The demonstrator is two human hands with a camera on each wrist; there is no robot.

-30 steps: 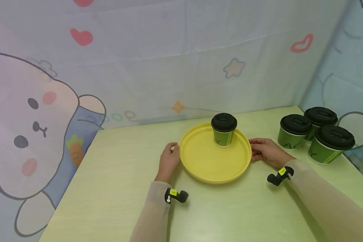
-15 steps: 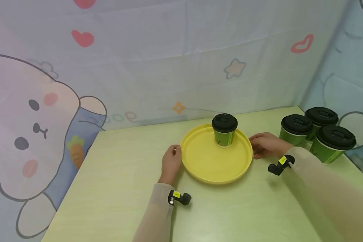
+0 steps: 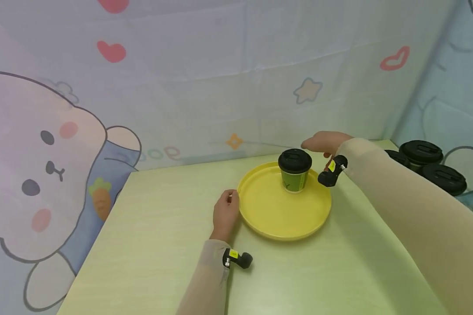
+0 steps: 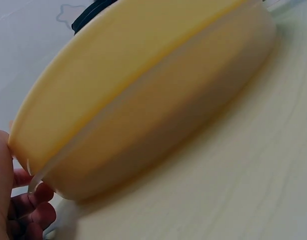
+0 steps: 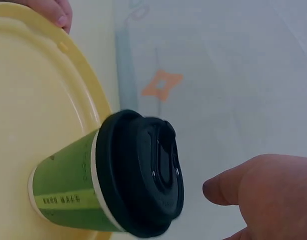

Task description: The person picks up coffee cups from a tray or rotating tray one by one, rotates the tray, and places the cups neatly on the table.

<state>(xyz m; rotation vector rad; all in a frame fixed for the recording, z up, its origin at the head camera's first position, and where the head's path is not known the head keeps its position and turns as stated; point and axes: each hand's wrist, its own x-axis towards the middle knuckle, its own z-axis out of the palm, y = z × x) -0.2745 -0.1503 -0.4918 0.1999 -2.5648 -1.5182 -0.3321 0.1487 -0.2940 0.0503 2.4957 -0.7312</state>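
A round yellow tray (image 3: 276, 214) lies on the table, bearing one upright green paper cup (image 3: 294, 180) with a black lid near its far right rim. My left hand (image 3: 225, 214) holds the tray's left edge. The left wrist view shows its fingers (image 4: 39, 215) curled at the tray rim (image 4: 93, 115). Raised beside the cup's lid, my right hand (image 3: 326, 142) is apart from the tray and holds nothing. In the right wrist view its thumb (image 5: 233, 185) stretches toward the black lid (image 5: 138, 175) with a gap between; most of its other fingers are out of sight.
Several more black-lidded cups (image 3: 421, 152) stand together at the table's right edge, partly covered by my right sleeve (image 3: 402, 210). A printed cloth (image 3: 205, 87) hangs behind the pale table (image 3: 161, 245). Small black wrist cameras (image 3: 331, 171) sit on both sleeves.
My right hand has let go of the tray's right rim and risen up and left to beside the cup's lid. The left hand has stayed at the tray; the whole view shifts slightly.
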